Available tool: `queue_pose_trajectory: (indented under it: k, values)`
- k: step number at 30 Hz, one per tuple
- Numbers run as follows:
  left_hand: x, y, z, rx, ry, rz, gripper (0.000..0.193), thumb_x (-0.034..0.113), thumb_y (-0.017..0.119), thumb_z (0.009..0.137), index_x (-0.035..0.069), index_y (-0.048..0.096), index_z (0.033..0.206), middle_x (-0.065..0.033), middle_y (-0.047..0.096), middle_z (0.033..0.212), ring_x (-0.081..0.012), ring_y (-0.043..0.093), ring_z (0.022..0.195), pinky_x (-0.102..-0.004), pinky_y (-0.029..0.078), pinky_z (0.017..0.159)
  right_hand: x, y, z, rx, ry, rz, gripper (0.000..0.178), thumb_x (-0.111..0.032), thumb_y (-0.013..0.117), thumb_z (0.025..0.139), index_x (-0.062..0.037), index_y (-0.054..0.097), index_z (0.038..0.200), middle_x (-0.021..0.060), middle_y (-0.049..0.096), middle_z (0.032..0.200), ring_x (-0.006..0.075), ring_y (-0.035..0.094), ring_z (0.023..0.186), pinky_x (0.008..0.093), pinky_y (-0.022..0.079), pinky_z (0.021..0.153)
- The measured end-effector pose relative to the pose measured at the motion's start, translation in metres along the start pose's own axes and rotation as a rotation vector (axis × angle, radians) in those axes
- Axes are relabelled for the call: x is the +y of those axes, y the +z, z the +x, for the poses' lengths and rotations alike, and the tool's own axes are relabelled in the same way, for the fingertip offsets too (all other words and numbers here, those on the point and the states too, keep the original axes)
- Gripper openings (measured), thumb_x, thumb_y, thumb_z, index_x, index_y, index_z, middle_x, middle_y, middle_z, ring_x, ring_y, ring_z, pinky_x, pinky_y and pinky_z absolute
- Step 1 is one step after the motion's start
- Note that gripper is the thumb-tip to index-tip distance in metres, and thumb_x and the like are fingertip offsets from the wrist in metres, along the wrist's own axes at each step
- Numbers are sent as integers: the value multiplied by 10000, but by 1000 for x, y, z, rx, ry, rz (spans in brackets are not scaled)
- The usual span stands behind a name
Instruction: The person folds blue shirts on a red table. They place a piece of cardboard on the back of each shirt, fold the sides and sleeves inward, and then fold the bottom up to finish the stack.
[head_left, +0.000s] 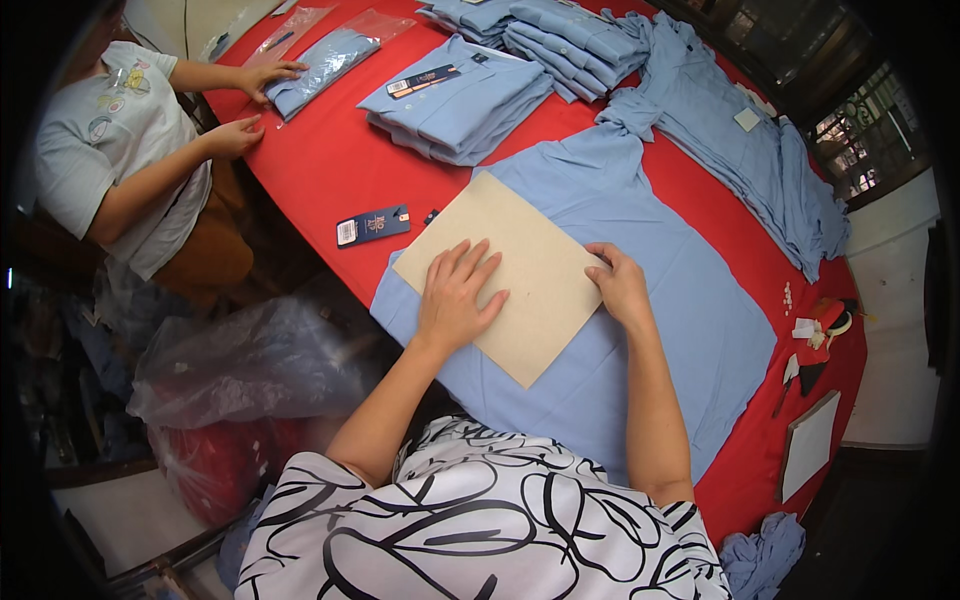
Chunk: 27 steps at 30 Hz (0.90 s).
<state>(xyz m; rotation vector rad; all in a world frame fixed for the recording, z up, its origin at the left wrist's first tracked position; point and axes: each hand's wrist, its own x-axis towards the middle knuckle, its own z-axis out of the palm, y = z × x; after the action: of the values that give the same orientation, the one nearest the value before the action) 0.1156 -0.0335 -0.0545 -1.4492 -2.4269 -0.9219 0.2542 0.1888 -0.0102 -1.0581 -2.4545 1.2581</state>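
Observation:
A beige cardboard sheet [535, 320] lies at a slant on a light blue shirt [690, 310], which is spread out over the red table. My left hand [458, 295] rests flat on the sheet's left part, fingers spread and open. At the sheet's right corner, my right hand [624, 290] is closed, with thumb and fingers pinching the edge. A dark blue hang tag [373, 227] with a white label lies on the table just left of the sheet. A small dark piece beside the tag is partly covered by the cardboard.
Folded blue shirts [455, 105] are stacked beyond the sheet, with more blue garments [735, 140] at far right. Across the left edge, a co-worker's hands [262, 85] handle a bagged shirt [325, 70]. A white board [810, 447] lies near the right edge. Plastic bags [250, 365] stand left.

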Motion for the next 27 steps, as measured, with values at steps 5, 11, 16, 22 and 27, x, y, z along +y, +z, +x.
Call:
queue_pose_trajectory:
  k: [5, 11, 16, 22, 27]
  values:
    - [0, 0, 0, 5, 1, 9, 480, 304, 721, 823, 121, 660, 1263, -96, 558, 1396, -338, 457, 1309, -473, 349, 1087, 4, 1, 1, 9, -19, 18, 356, -59, 648, 864, -9, 648, 1216, 171, 705, 1095, 242, 673, 987, 330, 515, 859]
    - [-2, 2, -1, 13, 3, 9, 477, 324, 716, 831, 94, 659, 1244, -103, 550, 1392, -325, 451, 1316, -491, 323, 1114, 5, 1, 0, 12, -31, 35, 349, -76, 656, 858, -11, 654, 1201, 165, 705, 1074, 241, 673, 968, 331, 516, 846]
    - [-1, 5, 1, 10, -5, 41, 484, 332, 731, 827, 125, 661, 1260, -84, 558, 1395, -318, 468, 1308, -483, 332, 1108, 7, -2, -5, 22, -66, 38, 351, -126, 667, 847, -8, 664, 1177, 158, 707, 1053, 252, 672, 962, 335, 513, 850]
    - [-2, 7, 1, 9, -9, 58, 492, 323, 751, 815, 131, 666, 1259, -71, 580, 1380, -311, 484, 1297, -471, 346, 1098, 0, -6, -4, 47, 2, -2, 320, -113, 673, 842, -7, 678, 1144, 163, 687, 1056, 291, 651, 977, 368, 508, 859]
    - [-3, 7, 1, 8, -4, 62, 493, 331, 752, 815, 127, 668, 1256, -67, 585, 1375, -309, 484, 1298, -470, 348, 1096, -6, -3, -21, 270, -300, -473, 271, -70, 663, 861, -13, 681, 1125, 149, 629, 1197, 310, 583, 1110, 393, 477, 926]
